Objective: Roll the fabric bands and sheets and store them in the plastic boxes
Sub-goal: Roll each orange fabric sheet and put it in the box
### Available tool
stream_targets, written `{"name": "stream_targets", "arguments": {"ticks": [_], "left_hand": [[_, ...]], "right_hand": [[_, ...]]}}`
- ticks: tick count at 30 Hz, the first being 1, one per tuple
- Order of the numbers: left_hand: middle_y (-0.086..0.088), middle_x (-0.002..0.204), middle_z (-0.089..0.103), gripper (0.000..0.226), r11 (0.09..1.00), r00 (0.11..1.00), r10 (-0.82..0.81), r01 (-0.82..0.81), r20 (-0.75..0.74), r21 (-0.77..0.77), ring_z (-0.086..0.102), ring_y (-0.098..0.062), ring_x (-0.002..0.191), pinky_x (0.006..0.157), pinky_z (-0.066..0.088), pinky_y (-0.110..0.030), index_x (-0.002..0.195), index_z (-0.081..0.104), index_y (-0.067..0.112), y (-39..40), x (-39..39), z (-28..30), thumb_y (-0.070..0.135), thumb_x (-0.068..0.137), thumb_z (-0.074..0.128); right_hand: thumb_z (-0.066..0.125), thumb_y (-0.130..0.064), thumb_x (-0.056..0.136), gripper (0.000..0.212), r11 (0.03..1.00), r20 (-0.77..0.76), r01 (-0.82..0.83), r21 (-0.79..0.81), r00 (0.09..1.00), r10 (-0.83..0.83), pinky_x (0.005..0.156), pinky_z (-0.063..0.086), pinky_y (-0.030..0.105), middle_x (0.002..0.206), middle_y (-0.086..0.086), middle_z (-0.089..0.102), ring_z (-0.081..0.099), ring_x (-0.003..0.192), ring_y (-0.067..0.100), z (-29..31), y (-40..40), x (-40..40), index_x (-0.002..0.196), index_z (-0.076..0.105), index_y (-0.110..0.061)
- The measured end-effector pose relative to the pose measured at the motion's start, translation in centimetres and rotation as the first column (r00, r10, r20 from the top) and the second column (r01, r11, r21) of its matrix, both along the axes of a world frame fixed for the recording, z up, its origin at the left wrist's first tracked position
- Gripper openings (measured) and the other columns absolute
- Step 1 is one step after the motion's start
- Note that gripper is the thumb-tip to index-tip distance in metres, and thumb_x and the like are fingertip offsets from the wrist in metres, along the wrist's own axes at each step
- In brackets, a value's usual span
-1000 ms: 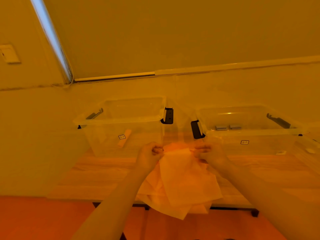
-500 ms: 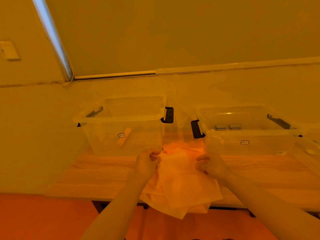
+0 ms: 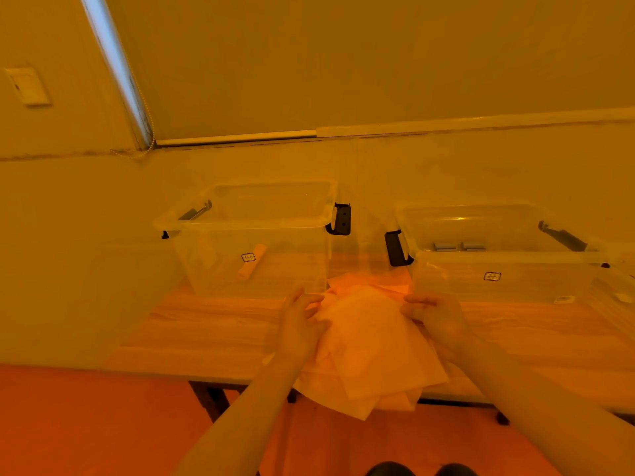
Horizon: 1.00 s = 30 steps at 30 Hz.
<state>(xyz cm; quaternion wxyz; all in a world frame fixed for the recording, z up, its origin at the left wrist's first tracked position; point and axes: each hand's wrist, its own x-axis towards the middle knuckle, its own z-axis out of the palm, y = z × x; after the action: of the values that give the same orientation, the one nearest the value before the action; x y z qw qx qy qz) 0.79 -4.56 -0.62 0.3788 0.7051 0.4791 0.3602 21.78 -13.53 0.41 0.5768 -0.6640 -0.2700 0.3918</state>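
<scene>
You are working at the far edge of the top sheet (image 3: 372,341), with your left hand (image 3: 298,326) at its far left corner and your right hand (image 3: 433,314) at its far right corner. The left grip is loose, fingers fairly straight and resting on the cloth; the right grip is looking narrow, fingers curled at the edge, though whether it is truly pinching the fabric is hard to tell. The sheet is running lengthwise from your hands back toward you, its near end hanging over the front edge of the desk (image 3: 213,331) on a pile of other sheets (image 3: 343,400). So the roll would probably be turning from your hands toward your body, both hands being equally near. The fabric is looking thin, pale and limp, lightly creased. Just beyond your left hand is the left box (image 3: 254,235), holding one rolled piece (image 3: 252,261); beyond your right, the right box (image 3: 498,266).
</scene>
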Motion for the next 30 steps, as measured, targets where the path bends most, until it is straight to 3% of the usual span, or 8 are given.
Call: {"name": "stream_targets", "arguments": {"ticks": [3, 6, 9, 13, 18, 24, 26, 30], "left_hand": [[0.001, 0.144, 0.038, 0.035, 0.999, 0.995, 0.006, -0.009, 0.102, 0.032, 0.053, -0.013, 0.111, 0.074, 0.047, -0.016, 0.111, 0.064, 0.013, -0.1, -0.2, 1.2, -0.003, 0.08, 0.068], [0.004, 0.118, 0.06, 0.026, 0.995, 0.992, -0.019, 0.008, 0.122, 0.095, 0.06, -0.012, 0.103, 0.081, 0.05, -0.021, 0.098, 0.064, 0.023, 0.0, -0.3, 3.4, 0.003, 0.082, 0.069], [0.003, 0.103, 0.066, 0.022, 0.993, 0.988, -0.034, 0.017, 0.148, 0.114, 0.063, -0.013, 0.098, 0.083, 0.053, -0.024, 0.098, 0.066, 0.019, 0.4, -0.2, 5.8, 0.004, 0.082, 0.068], [-0.001, 0.101, 0.068, 0.025, 0.985, 0.982, -0.115, 0.093, 0.149, 0.142, 0.064, -0.01, 0.092, 0.077, 0.054, -0.019, 0.104, 0.065, 0.013, 0.9, -0.1, 8.8, 0.003, 0.082, 0.069], [0.006, 0.099, 0.069, 0.032, 0.968, 0.976, -0.196, 0.177, 0.095, 0.177, 0.066, -0.008, 0.092, 0.08, 0.056, -0.026, 0.096, 0.063, 0.031, 1.4, 0.2, 11.3, 0.005, 0.08, 0.072], [0.006, 0.096, 0.069, 0.026, 0.955, 0.979, -0.17, 0.136, 0.109, 0.263, 0.064, -0.003, 0.088, 0.072, 0.053, -0.013, 0.105, 0.066, 0.016, 1.6, 0.7, 15.0, 0.009, 0.081, 0.071], [0.002, 0.099, 0.069, 0.025, 0.95, 0.984, -0.139, 0.102, 0.11, 0.295, 0.064, -0.005, 0.089, 0.076, 0.053, -0.016, 0.105, 0.066, 0.015, 2.3, 0.7, 16.8, 0.008, 0.081, 0.071], [-0.001, 0.101, 0.07, 0.023, 0.933, 0.988, -0.103, 0.056, 0.114, 0.357, 0.065, -0.011, 0.093, 0.082, 0.054, -0.024, 0.104, 0.066, 0.014, 4.2, 0.2, 20.9, 0.007, 0.082, 0.069]], "right_hand": [[0.062, -0.004, 0.088, 0.024, 0.999, -0.056, 0.0, 0.032, 0.998, 0.001, 0.063, 0.05, 0.03, 0.104, 0.009, 0.063, 0.064, 0.088, 0.024, 1.1, -0.2, 0.0, 0.109, 0.061, -0.016], [0.06, -0.003, 0.089, 0.026, 0.993, -0.001, -0.009, 0.119, 1.0, 0.009, 0.063, 0.049, 0.025, 0.103, 0.005, 0.064, 0.062, 0.088, 0.018, 2.9, -0.2, -0.1, 0.113, 0.062, -0.013], [0.061, 0.002, 0.087, 0.032, 0.976, 0.067, -0.032, 0.216, 0.998, 0.017, 0.068, 0.051, 0.022, 0.105, 0.004, 0.064, 0.061, 0.09, 0.015, 5.3, 0.1, -0.3, 0.118, 0.061, -0.008], [0.065, 0.004, 0.083, 0.041, 0.951, 0.15, -0.152, 0.27, 0.982, 0.115, 0.077, 0.055, 0.028, 0.118, -0.001, 0.061, 0.061, 0.102, 0.019, 8.2, 0.3, 0.1, 0.118, 0.06, -0.016], [0.063, 0.006, 0.083, 0.037, 0.932, 0.166, -0.24, 0.272, 0.966, 0.201, 0.072, 0.057, 0.027, 0.11, 0.0, 0.067, 0.066, 0.096, 0.017, 10.5, 0.4, 0.7, 0.114, 0.062, -0.014], [0.068, 0.009, 0.078, 0.031, 0.914, 0.204, -0.232, 0.332, 0.964, 0.17, 0.08, 0.055, 0.032, 0.106, 0.01, 0.07, 0.067, 0.095, 0.021, 13.1, 1.0, 1.3, 0.097, 0.066, -0.015], [0.069, 0.008, 0.078, 0.031, 0.909, 0.271, -0.252, 0.331, 0.948, 0.165, 0.082, 0.055, 0.032, 0.105, 0.008, 0.07, 0.068, 0.094, 0.02, 14.6, 1.5, 1.5, 0.097, 0.067, -0.016], [0.071, 0.007, 0.075, 0.028, 0.888, 0.344, -0.257, 0.382, 0.931, 0.122, 0.07, 0.057, 0.021, 0.097, 0.009, 0.071, 0.068, 0.086, 0.017, 18.4, 3.0, 1.4, 0.092, 0.068, -0.015]]}}
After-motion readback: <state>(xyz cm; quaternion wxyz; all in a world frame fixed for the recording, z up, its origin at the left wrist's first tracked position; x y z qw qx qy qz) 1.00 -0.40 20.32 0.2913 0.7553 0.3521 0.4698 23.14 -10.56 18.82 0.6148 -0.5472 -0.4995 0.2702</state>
